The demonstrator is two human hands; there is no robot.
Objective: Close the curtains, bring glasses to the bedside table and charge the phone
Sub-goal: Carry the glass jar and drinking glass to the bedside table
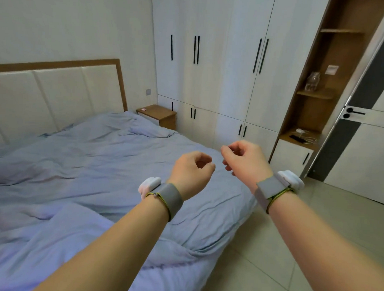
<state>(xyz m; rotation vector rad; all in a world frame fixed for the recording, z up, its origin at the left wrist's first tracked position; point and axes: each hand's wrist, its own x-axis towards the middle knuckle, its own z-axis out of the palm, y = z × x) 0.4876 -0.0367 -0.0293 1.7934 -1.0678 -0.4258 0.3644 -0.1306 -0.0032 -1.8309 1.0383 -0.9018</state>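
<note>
Bedroom beside the bed (99,164): our left hand (191,169) and right hand (245,160) curl loosely, empty; with glasses unseen, we risk hunting blind.

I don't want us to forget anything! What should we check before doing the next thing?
1. Hands free: left hand and right hand hold nothing, fingers loosely curled. Ok.
2. Room on the bedside table: only a small red thing lies on it. Ok.
3. Glasses on the bedside table: none there. Not ok.
4. Charger found: a white charger with its cable lies on the wooden shelf. Ok.
5. Phone found: the dark flat thing beside the charger might be it. Cannot tell.
6. Curtains closed: no curtains in view. Cannot tell.
</note>
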